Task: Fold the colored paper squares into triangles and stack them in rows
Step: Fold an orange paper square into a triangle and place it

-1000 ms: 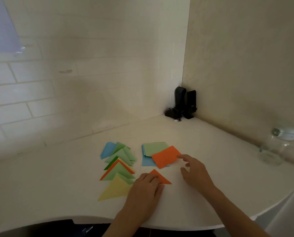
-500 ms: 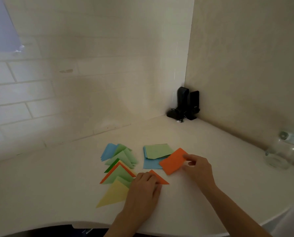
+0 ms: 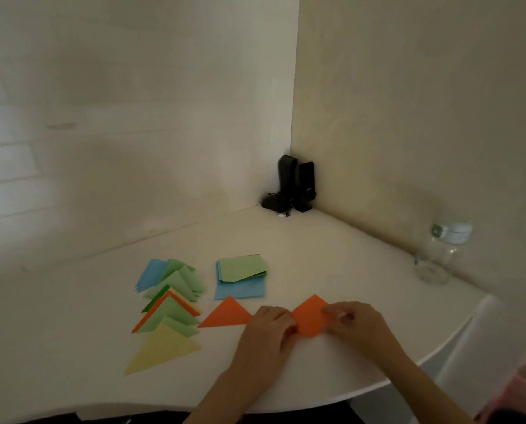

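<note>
Two hands meet on an orange paper square lying cornerwise on the white table: the left hand has its grip closed on the square's left corner, the right hand pinches its right corner. Just left lies a folded orange triangle. Beyond it runs a row of overlapping triangles, ending nearest in yellow. Behind sits the stack of unfolded squares, green over blue.

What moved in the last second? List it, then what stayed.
The right hand pulled the orange square off the flat stack toward the table's near edge. The left hand left the orange triangle and now holds the square too. The triangle rows and glass jar stayed.
</note>
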